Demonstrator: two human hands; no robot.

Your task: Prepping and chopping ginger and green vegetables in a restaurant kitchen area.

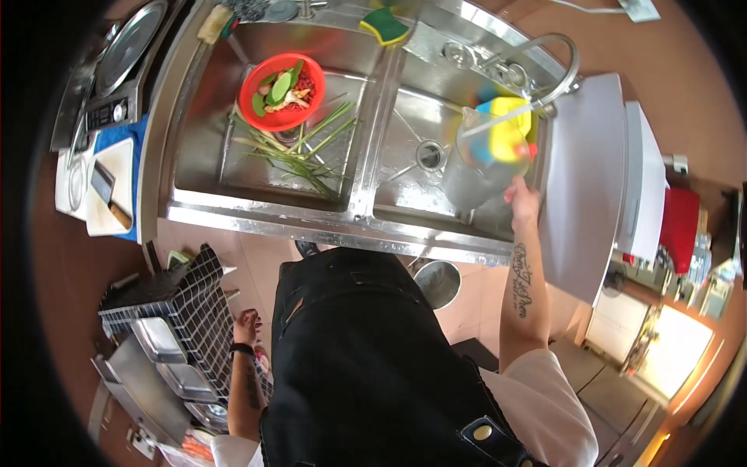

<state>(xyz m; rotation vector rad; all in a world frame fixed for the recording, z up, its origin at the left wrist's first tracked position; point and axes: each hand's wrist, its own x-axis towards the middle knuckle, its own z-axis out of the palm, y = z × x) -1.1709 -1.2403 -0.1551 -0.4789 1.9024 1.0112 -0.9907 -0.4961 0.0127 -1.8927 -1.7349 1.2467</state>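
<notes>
My right hand [524, 201] grips the handle of a clear plastic pitcher [475, 184] in the right basin of a steel double sink [362, 175]. The spout of a curved faucet [569, 55] reaches over the pitcher's mouth. Whether water is running I cannot tell. Behind the pitcher stands a yellow plastic container [516, 111], partly seen through its wall. Down at my side, my left hand [248, 326] hangs with loosely bent fingers and nothing in it, near a table under a black-and-white checked cloth [201, 303].
In the left basin, a red bowl [251, 108] holds green leaves and red chillies, with green stalks [297, 163] beside it. A sponge [384, 26] lies on the back rim. A cleaver [110, 192] rests on a cutting board [111, 225] at left. A metal pot [437, 285] stands below the sink.
</notes>
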